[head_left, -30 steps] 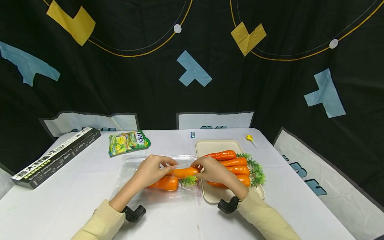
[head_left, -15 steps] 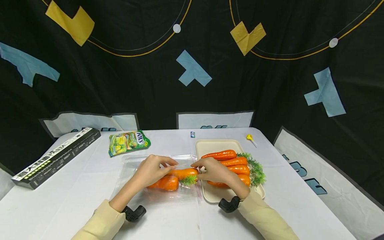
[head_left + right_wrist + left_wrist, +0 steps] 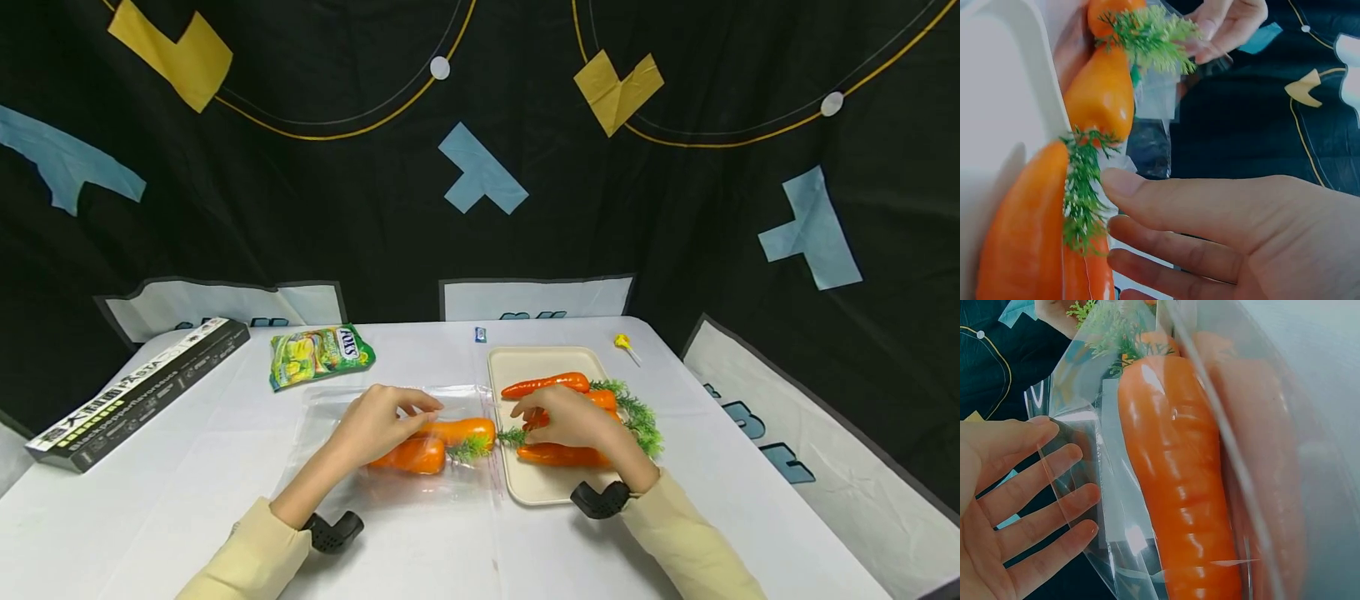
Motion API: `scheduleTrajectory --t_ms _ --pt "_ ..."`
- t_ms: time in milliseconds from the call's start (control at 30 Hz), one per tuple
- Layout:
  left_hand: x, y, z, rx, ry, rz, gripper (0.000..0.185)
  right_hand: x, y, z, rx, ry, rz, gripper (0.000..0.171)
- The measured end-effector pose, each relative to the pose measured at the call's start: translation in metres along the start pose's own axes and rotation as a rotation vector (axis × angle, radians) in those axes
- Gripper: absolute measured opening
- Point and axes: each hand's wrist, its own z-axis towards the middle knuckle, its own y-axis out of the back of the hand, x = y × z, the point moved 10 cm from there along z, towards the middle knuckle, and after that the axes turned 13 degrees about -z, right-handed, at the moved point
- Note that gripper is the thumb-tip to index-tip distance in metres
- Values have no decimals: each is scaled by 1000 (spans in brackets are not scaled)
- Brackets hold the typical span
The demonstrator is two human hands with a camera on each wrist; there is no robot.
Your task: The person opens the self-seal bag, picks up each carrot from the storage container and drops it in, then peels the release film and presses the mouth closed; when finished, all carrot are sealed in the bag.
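Left hand [image 3: 386, 425] loosely spread at bag [image 3: 423, 493] film, right hand [image 3: 573, 417] wide over tray [image 3: 536, 490] at bag's 3 o'clock: suggest lifting film, tucking bagged carrot's [image 3: 459, 430] protruding greens [image 3: 513, 436] inside.

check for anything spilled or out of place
Nothing looks spilled or damaged. Carrot greens hang over the right edge of the tray, and a tiny packet and yellow-topped stick lie alone toward the back, looking stray.
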Motion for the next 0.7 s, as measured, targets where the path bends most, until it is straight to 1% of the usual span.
scheduleTrajectory --t_ms 133,300,567,700 --pt "0 -1 0 7 -4 -2 15 -2 1 -2 3 16 14 28" --pt "-1 -1 0 5 -6 -2 14 0 -5 1 -1 27 14 23" --pt "0 -3 0 15 -6 3 14 2 -9 4 -35 -13 -74 20" --pt "-1 -2 0 12 -8 3 14 3 -9 4 -56 -24 -106 13"
